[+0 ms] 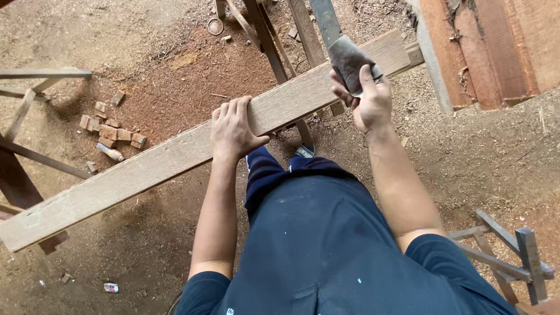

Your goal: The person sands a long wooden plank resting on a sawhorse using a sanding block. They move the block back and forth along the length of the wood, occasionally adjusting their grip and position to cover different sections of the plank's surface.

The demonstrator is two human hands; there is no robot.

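Here, a small crumpled white-and-red wrapper [111, 287] lies on the sawdust-strewn dirt floor [146, 52] at near left, and a little white-and-orange tube [109, 152] sits beside a pile of reddish cut wood blocks [114, 131] further left. A long pale rough-sawn wooden plank [146, 166] runs diagonally from near left to far right. The left hand [232, 131] lies flat on it with fingers curled over its far edge; the right hand [370, 102] is clenched around a dark grey metal-bladed tool [344, 52] set against the plank's far right end.

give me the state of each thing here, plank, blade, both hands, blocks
plank: lying slanted across wooden supports, off the ground
blade: raised, tilted over the plank
left hand: fingers curled over the plank's far edge
right hand: closed around the blade's handle
wood blocks: scattered on the sawdust floor
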